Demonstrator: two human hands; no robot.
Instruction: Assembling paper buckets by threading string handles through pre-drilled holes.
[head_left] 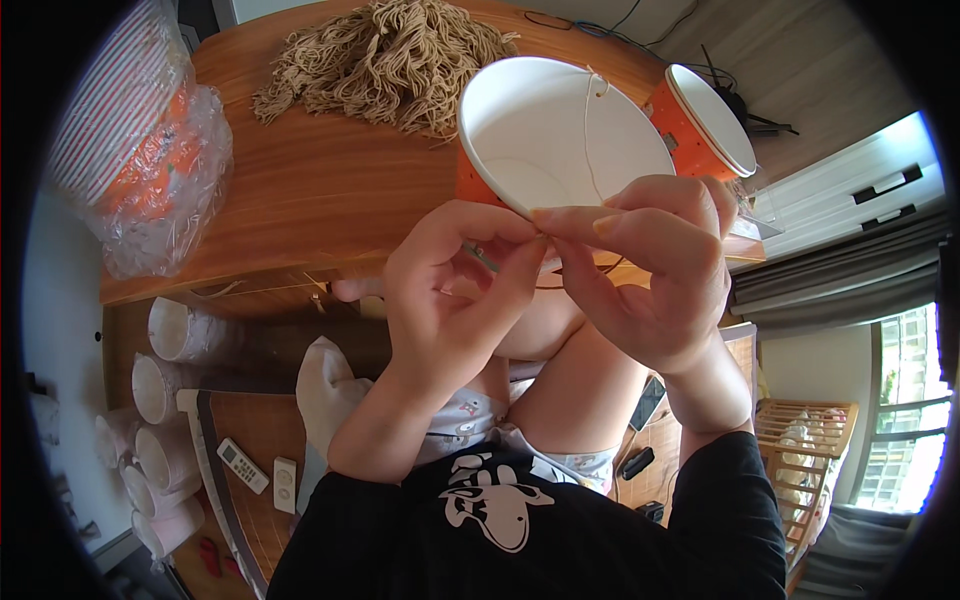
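A large paper bucket, white inside and orange outside, is tipped toward me at the table's front edge. A thin tan cord is knotted at a hole in its far rim and runs down inside toward my fingers. At the near rim, my left hand pinches with thumb and forefinger. Against it, fingertip to fingertip, my right hand pinches too. Both seem to grip the cord's end, though the fingers mostly cover it.
A heap of tan cords lies at the table's back. Another orange bucket stands at the right. Plastic-wrapped stacked buckets are at far left. White wrapped stacks, a remote control and a wooden rack are lower down.
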